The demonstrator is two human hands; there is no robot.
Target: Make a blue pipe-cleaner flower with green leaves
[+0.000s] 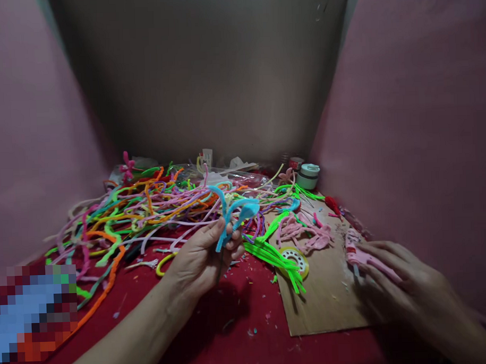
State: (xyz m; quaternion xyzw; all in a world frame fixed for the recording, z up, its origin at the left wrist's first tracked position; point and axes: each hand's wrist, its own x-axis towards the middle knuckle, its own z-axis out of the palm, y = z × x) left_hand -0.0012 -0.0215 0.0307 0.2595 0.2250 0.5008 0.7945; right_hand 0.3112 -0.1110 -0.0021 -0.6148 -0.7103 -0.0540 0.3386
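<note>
Head camera: what does the left hand [207, 252] have in its grip?

A bright blue fuzzy-stem piece with curved, leaf-like ends [249, 210], pinched between thumb and fingers, with hardly any gap left. It is held up over the near edge of the heap of many-coloured fuzzy stems [148, 206].

And the right hand [417, 282]?

Its fingers close about a pink plastic glue gun [375, 265] at the right side of the brown cardboard sheet [323, 304]. (How hard they squeeze, I cannot tell.)

Where are the edges, and the room to move?

Dark red cloth [248, 320], dotted with small scraps, spreads between the forearms up to the cardboard's left and front edges. Bright green fuzzy strips [269, 253] cross that left edge, lying partly over a yellow-rimmed white disc with holes [296, 258]. To the right, a pink wall panel [417, 144] rises beyond the glue gun; the heap crowds the left.

Any lettering?

A small white upright packet [207, 158] at the back has reddish marks, too small to read. Near it on the right stands a mint-green lidded jar [307, 178], its surface too dim for detail.
</note>
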